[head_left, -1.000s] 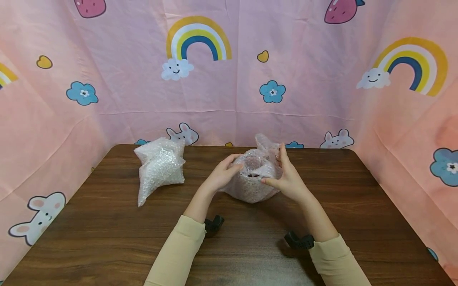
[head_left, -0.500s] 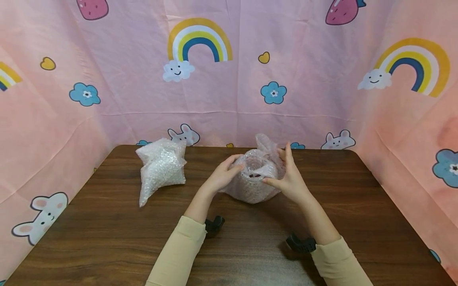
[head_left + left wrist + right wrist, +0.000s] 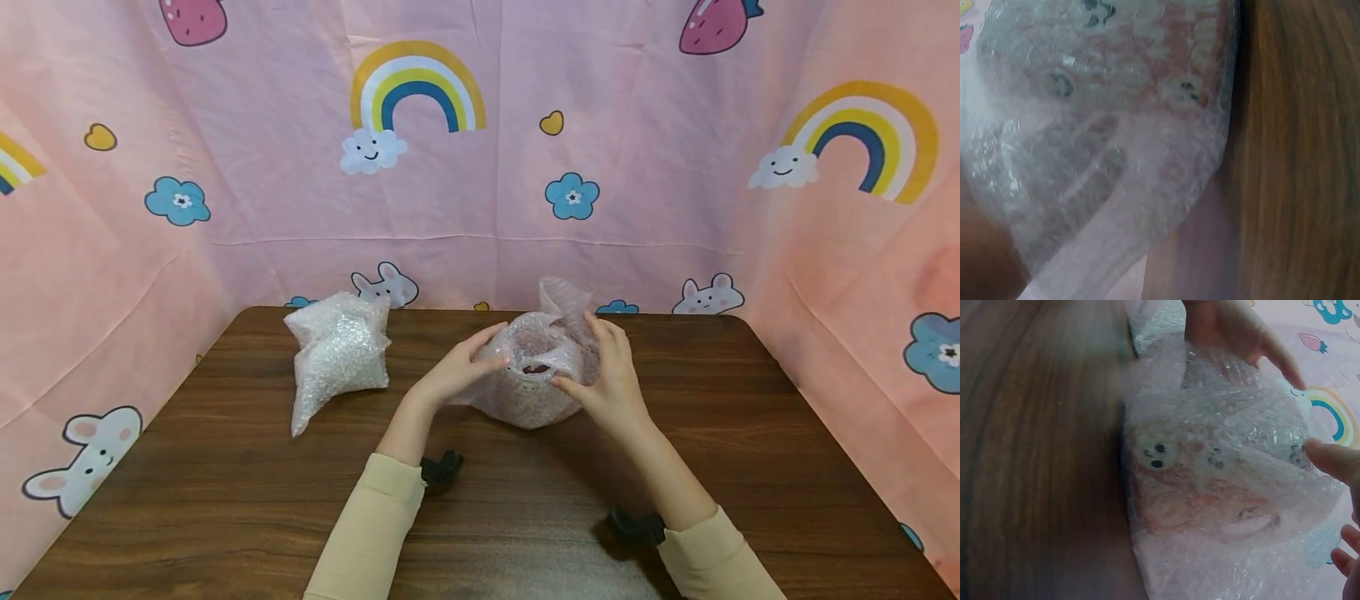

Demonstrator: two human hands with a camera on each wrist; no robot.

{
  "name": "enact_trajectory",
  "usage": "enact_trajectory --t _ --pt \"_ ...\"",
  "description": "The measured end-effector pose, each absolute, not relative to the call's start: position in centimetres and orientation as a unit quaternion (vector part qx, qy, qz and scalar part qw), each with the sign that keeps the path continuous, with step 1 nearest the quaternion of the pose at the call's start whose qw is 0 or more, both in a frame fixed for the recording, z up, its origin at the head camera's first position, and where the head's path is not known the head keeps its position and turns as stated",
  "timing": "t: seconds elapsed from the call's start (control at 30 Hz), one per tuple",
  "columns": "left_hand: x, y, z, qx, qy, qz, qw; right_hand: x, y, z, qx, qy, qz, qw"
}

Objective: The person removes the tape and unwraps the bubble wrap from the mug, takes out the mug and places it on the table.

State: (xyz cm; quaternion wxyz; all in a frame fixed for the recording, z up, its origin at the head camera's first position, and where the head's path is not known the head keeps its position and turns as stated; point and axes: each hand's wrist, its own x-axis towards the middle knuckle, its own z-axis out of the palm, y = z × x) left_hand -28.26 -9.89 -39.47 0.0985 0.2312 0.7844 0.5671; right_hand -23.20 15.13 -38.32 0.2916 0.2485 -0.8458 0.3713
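Clear bubble wrap (image 3: 528,404) is bunched round an item on the table between both hands, with a round gap at the top showing something dark red. Through the wrap, small cartoon faces on a pinkish printed surface (image 3: 1210,456) show in both wrist views. My left hand (image 3: 450,371) holds the bundle's left side, thumb at the edge of the gap and fingers round the outside. My right hand (image 3: 617,375) touches the right side, thumb tip on the wrap and upper fingers spread by the upright loose end (image 3: 562,296). The item's exact shape is hidden.
Another bubble-wrapped bundle (image 3: 341,350) lies at the back left of the dark wooden table (image 3: 225,500). A pink printed curtain (image 3: 660,125) closes off the back and both sides. Black wrist mounts (image 3: 442,467) sit just above the tabletop.
My right hand's raised forefinger has come down toward the loose end, and that end has spread wider. My left hand stays at the bundle's left side, slightly farther left.
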Motion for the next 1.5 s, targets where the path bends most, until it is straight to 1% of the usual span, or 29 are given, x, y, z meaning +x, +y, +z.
enact_trajectory --t 0.17,0.43,0.67,0.87,0.97,1.13,1.27,1.37,1.5 --pt "-28.4 -10.7 -39.6 0.253 0.762 0.584 0.117 -22.9 15.0 -38.5 0.259 -0.845 0.358 0.303" --pt "-29.0 -11.1 -40.0 0.26 0.756 0.59 0.114 -23.0 15.1 -38.9 0.273 -0.847 0.368 0.269" --pt "-28.1 -10.9 -38.5 0.272 0.76 0.581 0.107 -23.0 15.1 -39.2 0.27 -0.844 0.388 0.252" --pt "-29.3 -10.6 -39.9 0.274 0.747 0.6 0.079 -23.0 15.2 -39.4 0.269 -0.848 0.397 0.226" --pt "-29.5 -10.5 -40.3 0.268 0.749 0.602 0.061 -23.0 15.2 -39.5 0.274 -0.847 0.397 0.222" --pt "-29.9 -10.4 -40.4 0.236 0.757 0.608 0.027 -23.2 15.2 -39.7 0.279 -0.844 0.399 0.225" --pt "-30.2 -10.4 -40.4 0.185 0.773 0.607 0.0 -23.2 15.3 -39.7 0.279 -0.842 0.401 0.228" --pt "-30.3 -10.5 -40.1 0.147 0.772 0.618 -0.004 -23.2 15.3 -39.7 0.281 -0.84 0.403 0.23" --pt "-30.7 -10.9 -40.4 0.118 0.758 0.641 -0.005 -23.3 15.2 -39.8 0.286 -0.835 0.408 0.233"
